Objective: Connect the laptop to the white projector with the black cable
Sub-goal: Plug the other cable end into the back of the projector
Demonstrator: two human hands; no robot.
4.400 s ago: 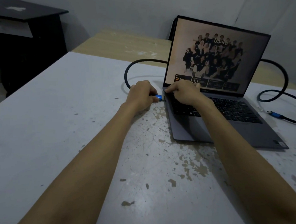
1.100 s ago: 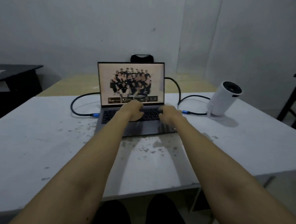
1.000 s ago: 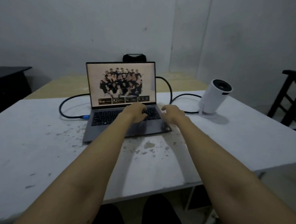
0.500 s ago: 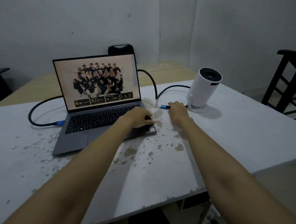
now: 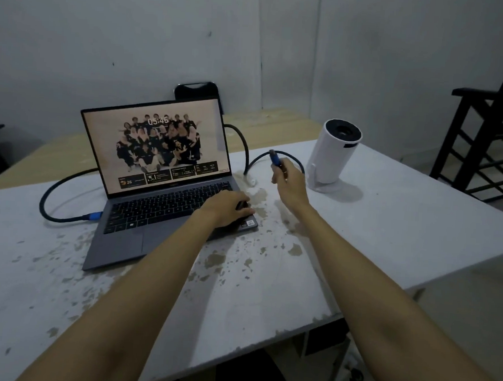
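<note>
A grey laptop [image 5: 129, 239] stands open on the white table [image 5: 390, 216], its screen lit. The black cable [image 5: 49, 195] loops round behind it; one blue-tipped plug [image 5: 93, 216] sits at the laptop's left side. My right hand [image 5: 289, 181] holds the cable's other blue plug [image 5: 275, 159] lifted above the table, just left of the white cylindrical projector [image 5: 333, 154]. My left hand [image 5: 228, 208] rests flat on the laptop's right front corner, holding nothing.
A black chair back [image 5: 199, 91] shows behind the laptop. A wooden table [image 5: 278, 124] lies beyond the white one. A black metal frame [image 5: 489, 137] stands at the right. The table's front edge runs diagonally near my right forearm.
My right hand has taken the free plug off the table and raised it beside the projector. My left hand stays on the laptop. My view has shifted right.
</note>
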